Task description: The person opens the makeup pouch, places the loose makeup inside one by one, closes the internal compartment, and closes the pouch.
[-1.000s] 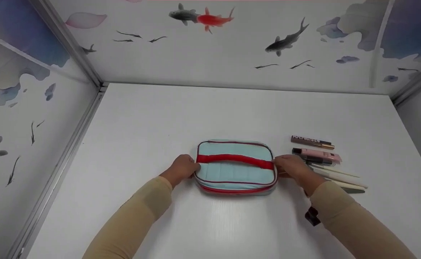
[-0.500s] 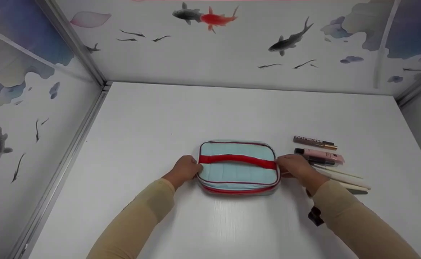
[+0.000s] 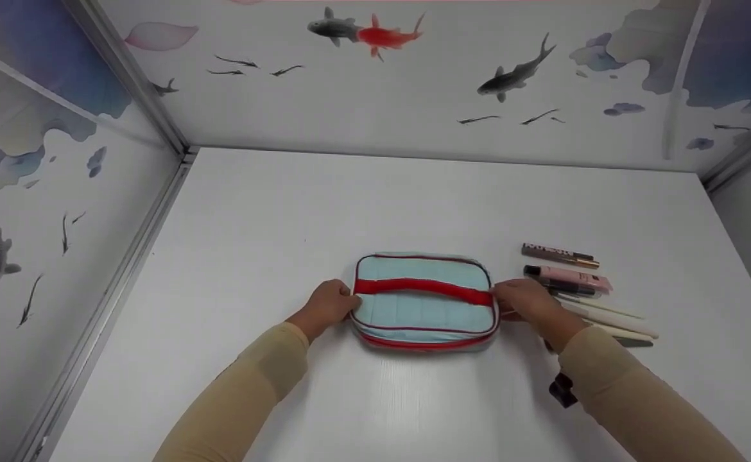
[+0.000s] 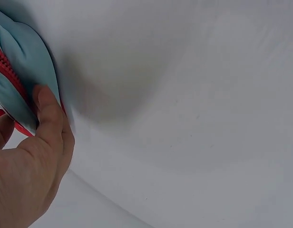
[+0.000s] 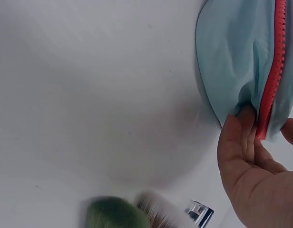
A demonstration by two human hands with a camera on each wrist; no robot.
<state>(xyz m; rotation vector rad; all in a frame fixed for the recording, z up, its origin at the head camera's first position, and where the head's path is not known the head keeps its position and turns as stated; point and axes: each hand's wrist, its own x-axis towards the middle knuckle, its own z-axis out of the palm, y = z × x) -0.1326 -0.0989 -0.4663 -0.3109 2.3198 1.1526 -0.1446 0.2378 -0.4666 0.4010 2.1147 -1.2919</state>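
A light blue cosmetic bag (image 3: 423, 314) lies flat on the white table, its red carry handle (image 3: 423, 284) arching across the top. At the bag's left end, my left hand (image 3: 326, 307) pinches the side, thumb over the upper edge and fingers below. My right hand (image 3: 529, 303) grips the opposite end in the same way. Both wrist views show fingertips pressed into the soft side fabric beneath the red zipper (image 5: 275, 71). The zipper runs around the bag under the lid, and the lid is down.
Right of the bag lie a brown makeup tube (image 3: 558, 254), a pink tube (image 3: 574, 278) and several brushes (image 3: 613, 317), partly behind my right hand. A small black object (image 3: 563, 390) sits by the right sleeve. Printed walls (image 3: 414, 128) border the table's back and sides.
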